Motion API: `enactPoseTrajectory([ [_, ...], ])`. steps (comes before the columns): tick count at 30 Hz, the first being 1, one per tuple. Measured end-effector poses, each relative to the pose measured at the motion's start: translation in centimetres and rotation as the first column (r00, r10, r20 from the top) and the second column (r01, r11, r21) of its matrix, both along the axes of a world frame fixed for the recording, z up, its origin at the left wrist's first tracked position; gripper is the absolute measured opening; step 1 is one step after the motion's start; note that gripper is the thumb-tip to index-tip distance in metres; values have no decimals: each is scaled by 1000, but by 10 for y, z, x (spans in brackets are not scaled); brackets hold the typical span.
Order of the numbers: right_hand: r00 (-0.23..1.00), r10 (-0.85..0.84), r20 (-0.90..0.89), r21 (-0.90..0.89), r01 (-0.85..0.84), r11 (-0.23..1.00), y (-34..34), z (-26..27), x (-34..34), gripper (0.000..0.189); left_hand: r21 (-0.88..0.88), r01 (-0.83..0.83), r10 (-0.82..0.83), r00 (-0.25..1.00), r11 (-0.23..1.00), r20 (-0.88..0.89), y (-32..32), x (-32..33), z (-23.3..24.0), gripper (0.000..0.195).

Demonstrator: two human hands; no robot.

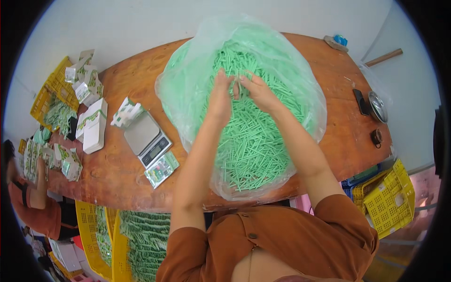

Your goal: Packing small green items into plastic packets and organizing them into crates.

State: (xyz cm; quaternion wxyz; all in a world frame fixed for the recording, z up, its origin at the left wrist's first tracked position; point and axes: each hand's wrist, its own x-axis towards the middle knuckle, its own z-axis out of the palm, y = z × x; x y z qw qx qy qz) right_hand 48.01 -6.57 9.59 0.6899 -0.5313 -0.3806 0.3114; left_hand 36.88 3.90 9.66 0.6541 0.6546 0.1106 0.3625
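A large clear plastic bag [197, 60] lies spread on the wooden table, its mouth towards me. Inside is a deep heap of thin mint-green sticks [253, 148]. My left hand [223, 88] and my right hand [259, 90] meet over the upper part of the heap, fingertips close together. Between them is a small, blurred greenish bunch [243, 84], pinched by my right thumb and fingers; it looks like some of the sticks. Whether my left fingers grip it too is unclear. Left of the bag sit a digital kitchen scale [143, 135] and a printed flat packet [162, 169].
White-and-green packaging [127, 112] lies against the scale. Cartons [93, 128] and a tipped yellow crate [58, 91] stand further left, near another person [35, 197]. Packet-filled yellow crates [121, 246] sit below the table edge. A phone [360, 102] and metal lid [377, 106] lie right.
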Motion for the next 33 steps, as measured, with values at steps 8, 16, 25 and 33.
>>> enactPoseTrajectory([
  [8,56,-1,998,-23,418,908,7,-30,29,23,901,-201,671,731,385,-123,57,-238,-56,23],
  [16,169,14,986,-87,432,898,-6,-83,29,26,955,244,604,740,168,-295,59,-265,-129,25],
  [25,988,-98,120,-122,113,986,-20,-27,-1,32,900,-95,581,791,425,-192,47,-264,-107,9],
  [33,983,-34,-183,-174,2,985,-38,-6,7,28,589,-212,255,967,780,11,-44,-109,-34,24],
])
